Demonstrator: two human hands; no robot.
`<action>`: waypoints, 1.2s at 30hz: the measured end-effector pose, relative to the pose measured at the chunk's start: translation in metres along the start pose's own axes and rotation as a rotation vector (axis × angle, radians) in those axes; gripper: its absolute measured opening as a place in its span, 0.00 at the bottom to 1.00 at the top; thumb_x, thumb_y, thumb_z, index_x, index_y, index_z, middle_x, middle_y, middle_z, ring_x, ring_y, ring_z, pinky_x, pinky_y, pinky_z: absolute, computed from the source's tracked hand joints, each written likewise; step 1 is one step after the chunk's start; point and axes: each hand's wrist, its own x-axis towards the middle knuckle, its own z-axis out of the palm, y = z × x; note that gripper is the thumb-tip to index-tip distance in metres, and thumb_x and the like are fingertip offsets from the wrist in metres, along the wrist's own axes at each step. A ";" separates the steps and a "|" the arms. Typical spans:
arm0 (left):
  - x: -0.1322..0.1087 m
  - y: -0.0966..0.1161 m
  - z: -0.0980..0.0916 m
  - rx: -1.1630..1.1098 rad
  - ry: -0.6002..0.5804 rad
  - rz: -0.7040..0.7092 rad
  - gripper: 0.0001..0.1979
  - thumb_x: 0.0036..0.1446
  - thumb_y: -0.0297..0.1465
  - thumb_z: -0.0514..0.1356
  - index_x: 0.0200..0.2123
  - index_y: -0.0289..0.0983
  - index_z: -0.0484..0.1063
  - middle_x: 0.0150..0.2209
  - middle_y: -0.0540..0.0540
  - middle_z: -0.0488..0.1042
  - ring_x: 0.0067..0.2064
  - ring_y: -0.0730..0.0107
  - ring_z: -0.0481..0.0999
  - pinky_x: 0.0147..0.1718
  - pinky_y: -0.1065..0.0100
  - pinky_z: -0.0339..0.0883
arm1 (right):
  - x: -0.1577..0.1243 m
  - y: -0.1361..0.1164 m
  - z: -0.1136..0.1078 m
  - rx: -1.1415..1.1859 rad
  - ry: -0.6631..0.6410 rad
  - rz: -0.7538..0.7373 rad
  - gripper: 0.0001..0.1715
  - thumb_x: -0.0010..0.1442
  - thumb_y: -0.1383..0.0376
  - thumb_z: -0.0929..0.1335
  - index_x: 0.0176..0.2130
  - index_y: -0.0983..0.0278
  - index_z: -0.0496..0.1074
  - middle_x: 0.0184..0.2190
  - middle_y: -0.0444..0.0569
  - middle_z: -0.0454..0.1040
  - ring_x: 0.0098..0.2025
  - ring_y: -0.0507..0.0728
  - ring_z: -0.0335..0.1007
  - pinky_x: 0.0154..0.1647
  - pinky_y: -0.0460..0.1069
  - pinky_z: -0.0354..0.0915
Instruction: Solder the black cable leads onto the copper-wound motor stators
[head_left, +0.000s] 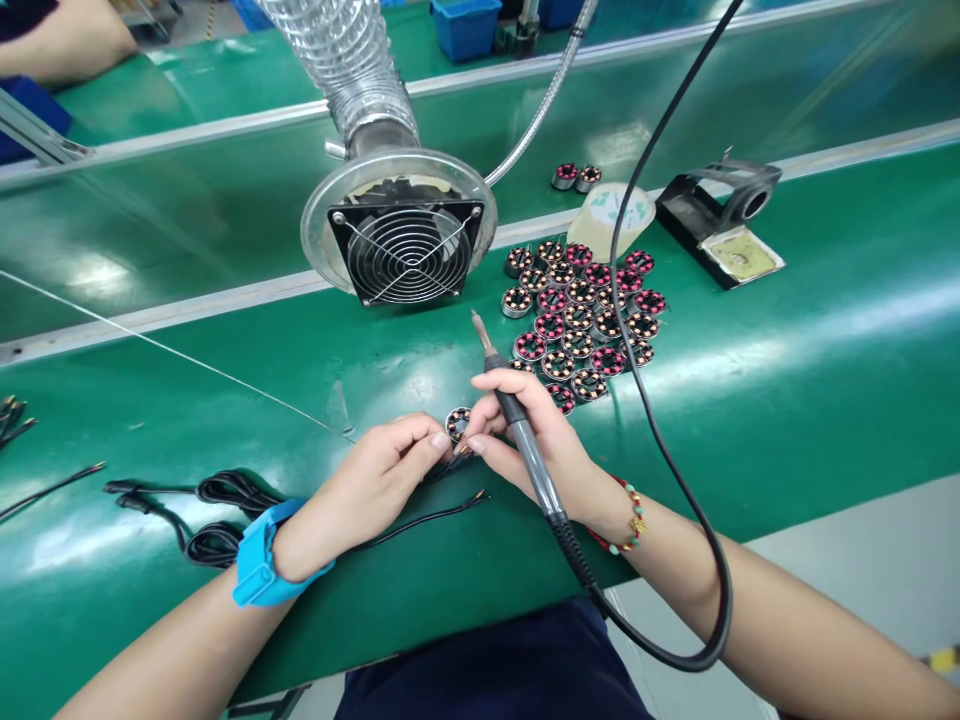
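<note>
Standing at the bench, I see the left hand [375, 470], with a bright blue strap on its wrist, pinching a small round copper-wound motor coil [457, 422] between thumb and fingertips, closed on it just above the green tabletop [787, 400]. The right hand [525, 440] is closed around a grey-handled soldering iron [517, 420], tip pointing up toward eleven o'clock and away from the coil, while its fingertips also steady the coil from the three o'clock side. To my eye the step in hand is lining up a thin black lead wire [427, 520] with the coil's terminal. Doing it well likely means keeping the coil still and level, holding the bare wire end right against the terminal, and keeping the hot tip and its black cable [675, 470] clear of the fingers. The coil sits between the two hands, near the middle of the tabletop; it is a small ring with a pale centre and dark windings, though its finer detail is too small to make out. At one o'clock from it lies a cluster of similar round coils with pink and copper faces [585, 315], packed close together. At twelve o'clock stands a square black fume fan on a ribbed clear hose [409, 250], and at two o'clock a black soldering-iron stand with a yellow sponge [720, 225].
</note>
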 end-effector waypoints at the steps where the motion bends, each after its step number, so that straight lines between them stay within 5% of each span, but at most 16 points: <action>1: 0.000 0.001 0.001 0.014 -0.004 0.005 0.17 0.63 0.39 0.49 0.27 0.36 0.65 0.24 0.53 0.63 0.27 0.75 0.60 0.28 0.72 0.55 | 0.000 0.000 0.000 -0.009 0.002 -0.004 0.24 0.58 0.73 0.67 0.51 0.59 0.58 0.34 0.41 0.69 0.33 0.48 0.71 0.38 0.45 0.71; 8: -0.001 0.003 0.001 -0.009 -0.036 -0.016 0.18 0.61 0.41 0.50 0.23 0.36 0.65 0.24 0.52 0.64 0.28 0.75 0.61 0.28 0.72 0.55 | -0.001 0.000 0.000 -0.051 -0.023 -0.047 0.22 0.61 0.70 0.66 0.52 0.59 0.57 0.34 0.42 0.69 0.34 0.49 0.71 0.39 0.47 0.72; 14: -0.001 0.005 -0.001 -0.356 -0.232 -0.169 0.15 0.60 0.40 0.52 0.29 0.35 0.67 0.27 0.49 0.72 0.25 0.75 0.67 0.26 0.71 0.58 | -0.002 -0.003 0.000 -0.149 -0.074 -0.136 0.21 0.62 0.72 0.65 0.52 0.58 0.58 0.33 0.41 0.68 0.32 0.49 0.70 0.37 0.47 0.71; 21: 0.004 0.000 -0.004 -0.295 -0.096 -0.163 0.07 0.54 0.33 0.56 0.28 0.36 0.67 0.23 0.55 0.63 0.25 0.77 0.58 0.26 0.73 0.53 | -0.003 -0.002 0.004 -0.269 -0.087 -0.162 0.25 0.60 0.75 0.64 0.54 0.58 0.58 0.34 0.42 0.69 0.35 0.50 0.69 0.41 0.47 0.69; 26: 0.014 -0.008 -0.009 -0.212 0.061 -0.178 0.07 0.52 0.33 0.56 0.26 0.36 0.66 0.22 0.54 0.64 0.25 0.76 0.59 0.25 0.72 0.53 | -0.002 0.000 0.001 -0.726 -0.050 -0.120 0.27 0.59 0.70 0.66 0.56 0.62 0.58 0.42 0.52 0.71 0.45 0.60 0.68 0.48 0.59 0.67; 30: 0.018 -0.012 -0.011 -0.216 0.093 -0.221 0.07 0.52 0.33 0.56 0.25 0.36 0.67 0.21 0.54 0.66 0.24 0.76 0.59 0.25 0.72 0.52 | -0.001 0.004 -0.001 -0.992 -0.171 -0.090 0.23 0.62 0.69 0.64 0.56 0.65 0.60 0.39 0.54 0.71 0.40 0.61 0.67 0.45 0.61 0.68; 36: 0.017 -0.016 -0.011 -0.237 0.078 -0.228 0.07 0.52 0.34 0.56 0.26 0.36 0.67 0.22 0.53 0.69 0.24 0.76 0.59 0.25 0.72 0.52 | 0.001 0.005 -0.006 -0.869 -0.182 -0.109 0.25 0.62 0.73 0.60 0.58 0.62 0.59 0.46 0.53 0.73 0.47 0.60 0.70 0.50 0.59 0.68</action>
